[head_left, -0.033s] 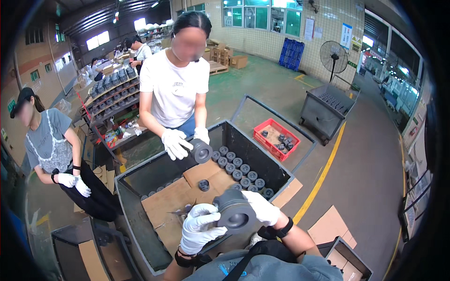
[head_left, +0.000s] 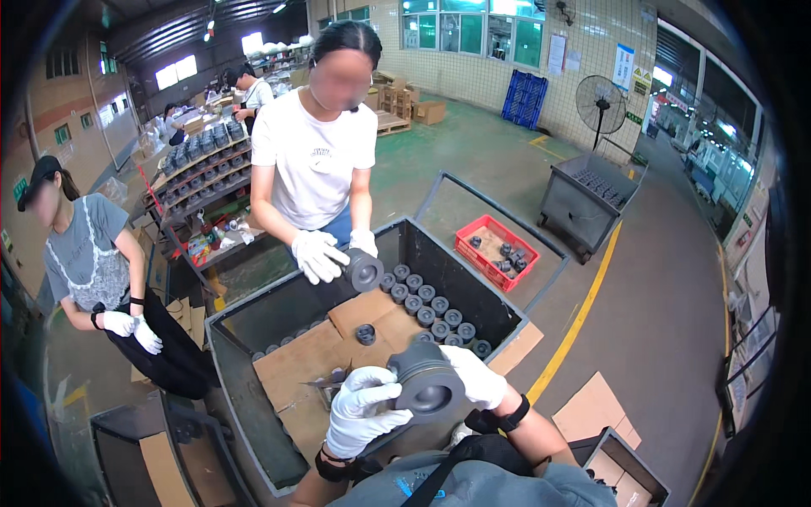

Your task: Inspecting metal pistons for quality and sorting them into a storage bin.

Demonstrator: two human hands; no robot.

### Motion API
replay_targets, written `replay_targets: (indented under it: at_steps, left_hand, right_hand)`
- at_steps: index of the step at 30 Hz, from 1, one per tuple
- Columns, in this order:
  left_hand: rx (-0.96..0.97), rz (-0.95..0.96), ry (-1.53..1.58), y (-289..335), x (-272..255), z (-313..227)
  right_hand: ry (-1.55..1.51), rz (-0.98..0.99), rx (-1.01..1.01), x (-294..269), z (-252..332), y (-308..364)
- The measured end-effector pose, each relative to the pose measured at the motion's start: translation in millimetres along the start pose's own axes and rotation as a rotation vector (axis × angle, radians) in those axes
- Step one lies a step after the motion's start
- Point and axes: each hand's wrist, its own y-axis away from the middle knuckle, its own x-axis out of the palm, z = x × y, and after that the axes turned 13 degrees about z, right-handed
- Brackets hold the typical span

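I hold a dark grey piston [head_left: 429,390] between my two white-gloved hands, over the near part of a metal bin [head_left: 221,372]. Its round face with a dished centre is turned up toward me. My left hand [head_left: 365,414] grips its left side with bent fingers. Closed on the upper right side is my right hand [head_left: 476,378], part of its fingers hidden behind the piston. Across the bin, a co-worker in a white shirt and white gloves holds another piston [head_left: 363,272]. A smaller dark part [head_left: 366,335] rests on the cardboard [head_left: 308,359] inside.
Rows of pistons [head_left: 427,306] stand along the bin's right side. Beyond it, a red crate [head_left: 497,252] holds several dark parts. A metal cart [head_left: 589,201] and a fan [head_left: 601,103] stand farther right. Another person in a black cap stands at left, beside smaller bins [head_left: 131,422].
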Motion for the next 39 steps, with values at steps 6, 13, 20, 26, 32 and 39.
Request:
replay_targets:
  at_steps: [6,13,20,26,32,39]
  left_hand:
    - [-0.105,0.019,0.033,-25.9,29.5,-20.5]
    - [-0.102,0.024,0.129,-57.1,84.9,-6.6]
    - [-0.154,0.117,0.254,-84.2,146.3,7.6]
    - [-0.182,0.123,0.333,-103.2,187.6,15.5]
    - [-0.2,0.159,0.436,-118.6,184.4,23.8]
    - [-0.092,0.197,0.454,-120.6,152.3,40.0]
  right_hand:
    - [-0.01,-0.055,-0.126,-7.7,7.4,31.5]
    - [-0.094,-0.166,-0.064,-49.3,6.7,74.5]
    - [-0.114,-0.185,-0.091,-89.9,37.1,127.1]
    - [-0.111,-0.334,-0.065,-114.7,32.7,163.4]
    - [0.016,-0.393,-0.146,-124.1,9.9,161.4]
    - [-0.127,-0.537,-0.13,-90.3,-0.2,135.4]
